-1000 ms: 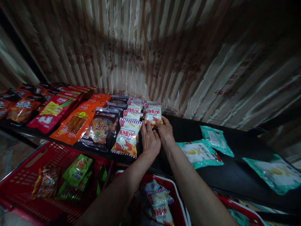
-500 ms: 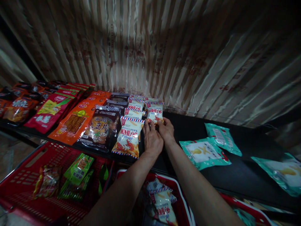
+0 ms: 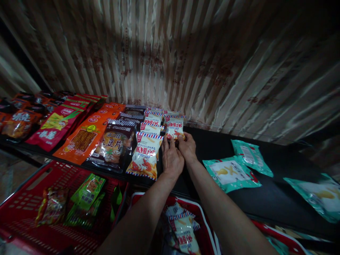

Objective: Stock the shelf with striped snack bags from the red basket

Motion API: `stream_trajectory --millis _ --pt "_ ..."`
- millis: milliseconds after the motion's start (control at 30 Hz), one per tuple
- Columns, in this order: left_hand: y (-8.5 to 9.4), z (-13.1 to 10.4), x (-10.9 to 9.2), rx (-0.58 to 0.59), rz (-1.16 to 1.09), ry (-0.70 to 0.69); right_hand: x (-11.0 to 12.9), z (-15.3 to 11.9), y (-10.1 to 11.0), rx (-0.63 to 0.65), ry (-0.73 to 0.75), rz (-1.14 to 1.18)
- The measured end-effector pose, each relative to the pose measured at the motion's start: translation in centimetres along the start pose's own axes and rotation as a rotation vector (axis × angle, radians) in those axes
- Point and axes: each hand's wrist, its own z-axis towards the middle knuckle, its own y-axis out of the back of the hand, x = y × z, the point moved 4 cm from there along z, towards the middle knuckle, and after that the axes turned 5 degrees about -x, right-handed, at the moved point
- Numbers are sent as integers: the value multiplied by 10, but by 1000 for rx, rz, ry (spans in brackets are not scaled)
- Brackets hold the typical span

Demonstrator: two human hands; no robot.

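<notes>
across the whole view little has changed in the last second: the shelf (image 3: 265,194) and its goods keep nearly the same places, so the handling looks to be at the same stage. below are three red baskets (image 3: 16,219), the rightmost only partly in view. on the shelf lie three teal bags (image 3: 231,173), at least two orange bags (image 3: 86,140) and at least three brown bags (image 3: 114,145). white packs (image 3: 145,156) number at least five there, with two or more in the middle basket (image 3: 199,216). the left hand (image 3: 172,157) and right hand (image 3: 187,147) remain at one small pack (image 3: 174,125), on the shelf right of its fellows; both touch its lower edge, the left with straight fingers, but whether either grips it cannot be told.
</notes>
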Motion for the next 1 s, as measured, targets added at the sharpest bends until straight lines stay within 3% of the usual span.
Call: stream_trajectory --millis 500,700,1000 --pt "3 -1 -4 8 57 13 8 2 11 66 100 -286" --pt "4 -2 -6 -4 101 23 9 22 14 3 56 -301" --pt "2 -2 -5 14 108 3 -1 44 4 104 -11 -246"
